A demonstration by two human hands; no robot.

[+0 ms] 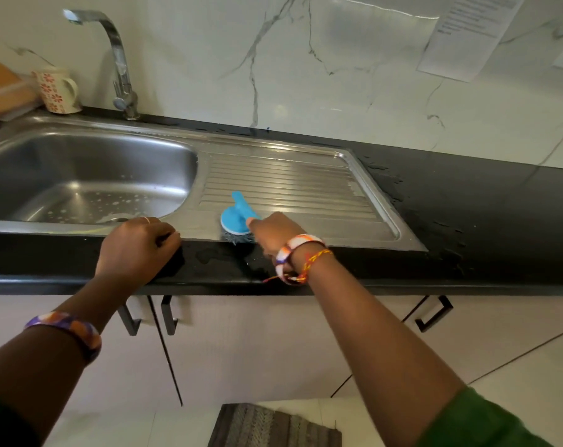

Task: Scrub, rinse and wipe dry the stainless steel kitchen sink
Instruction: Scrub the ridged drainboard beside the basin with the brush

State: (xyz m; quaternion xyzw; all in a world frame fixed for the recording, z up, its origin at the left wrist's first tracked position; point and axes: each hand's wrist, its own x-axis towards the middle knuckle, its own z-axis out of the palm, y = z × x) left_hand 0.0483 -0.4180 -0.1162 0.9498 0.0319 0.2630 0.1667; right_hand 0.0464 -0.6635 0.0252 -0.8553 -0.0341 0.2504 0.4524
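The stainless steel sink [189, 217] has a basin on the left with soap suds on its bottom and a ribbed drainboard [293, 182] on the right. My right hand [275, 232] grips a blue scrub brush [238, 217], whose bristles press on the sink's front rim near the drainboard. My left hand [138, 245] rests on the black counter's front edge with its fingers curled, holding nothing that I can see. A chrome tap [120, 64] stands behind the basin.
The black countertop [467, 201] is wet to the right of the sink. A flowered mug [59, 90] and orange sponges [2, 88] stand at the back left. Cabinet doors with black handles [168, 314] are below, and a striped mat [273, 425] lies on the floor.
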